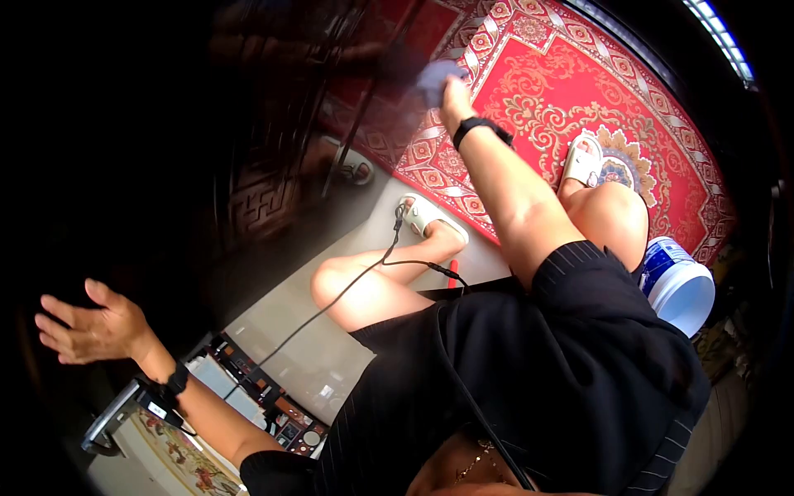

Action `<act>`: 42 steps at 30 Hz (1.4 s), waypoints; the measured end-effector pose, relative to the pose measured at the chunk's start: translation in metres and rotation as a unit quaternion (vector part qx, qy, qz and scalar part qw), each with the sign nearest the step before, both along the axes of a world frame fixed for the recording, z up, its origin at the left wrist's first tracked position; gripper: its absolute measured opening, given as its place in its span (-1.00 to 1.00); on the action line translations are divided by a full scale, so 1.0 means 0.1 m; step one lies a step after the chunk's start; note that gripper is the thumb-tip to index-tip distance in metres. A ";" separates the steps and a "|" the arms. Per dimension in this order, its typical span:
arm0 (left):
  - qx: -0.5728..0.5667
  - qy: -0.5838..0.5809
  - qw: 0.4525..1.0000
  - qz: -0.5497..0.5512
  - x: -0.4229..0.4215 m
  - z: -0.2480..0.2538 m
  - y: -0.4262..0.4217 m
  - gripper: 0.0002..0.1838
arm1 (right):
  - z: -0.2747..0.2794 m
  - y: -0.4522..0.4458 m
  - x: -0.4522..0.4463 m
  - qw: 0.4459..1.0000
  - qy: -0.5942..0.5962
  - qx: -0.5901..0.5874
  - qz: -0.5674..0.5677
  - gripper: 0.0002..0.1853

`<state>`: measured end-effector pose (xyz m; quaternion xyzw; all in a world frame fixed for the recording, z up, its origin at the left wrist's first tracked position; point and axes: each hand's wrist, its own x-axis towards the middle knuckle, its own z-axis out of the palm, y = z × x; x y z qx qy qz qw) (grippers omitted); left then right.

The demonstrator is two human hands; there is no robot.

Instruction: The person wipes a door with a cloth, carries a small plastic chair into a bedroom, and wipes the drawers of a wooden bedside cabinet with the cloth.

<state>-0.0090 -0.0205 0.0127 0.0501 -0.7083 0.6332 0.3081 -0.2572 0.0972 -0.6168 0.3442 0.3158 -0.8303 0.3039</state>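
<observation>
My right hand (455, 101) is closed on a grey-blue cloth (438, 83), which is somewhat blurred. The cloth is at a glossy dark wooden surface (364, 107) that reflects the carpet and a sandal; whether it touches the surface I cannot tell. On the left, my left hand (93, 325) is open, its fingers spread, holding nothing. It is against the dark part of the view, and contact with anything there is unclear. Both wrists wear black bands.
A red patterned carpet (546, 91) lies under one of my sandaled feet. The white and blue bucket (683, 296) stands beside my right leg. A black cable (318, 306) hangs across my lap. Carved relief (263, 202) marks the dark furniture. Pale floor tiles (322, 364) show below.
</observation>
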 end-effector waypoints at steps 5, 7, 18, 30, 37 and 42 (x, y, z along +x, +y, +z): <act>-0.023 0.019 0.999 0.025 0.17 0.08 -0.25 -0.31 | 0.67 -0.13 -0.39 0.930 0.286 0.225 0.060 -0.59; -0.030 0.024 0.999 0.034 0.18 0.11 -0.31 -0.32 | 0.99 -0.11 -0.07 0.902 0.296 0.277 0.147 -0.41; -0.033 0.041 0.995 0.090 0.19 0.05 -0.35 -0.33 | 1.37 -0.07 2.05 0.612 0.506 0.102 0.599 -0.27; 0.175 0.042 0.977 -0.117 0.24 0.15 0.53 -0.17 | 2.64 1.67 0.54 0.775 0.419 0.231 0.413 -0.41; 0.327 0.040 0.927 -0.180 0.45 -0.24 0.99 -0.57 | 3.44 2.16 0.75 0.854 0.393 0.120 0.320 -0.47; 0.795 -0.003 0.585 -0.159 0.62 -1.74 1.56 -0.33 | 3.88 1.92 1.35 0.841 0.392 -0.199 0.313 -0.59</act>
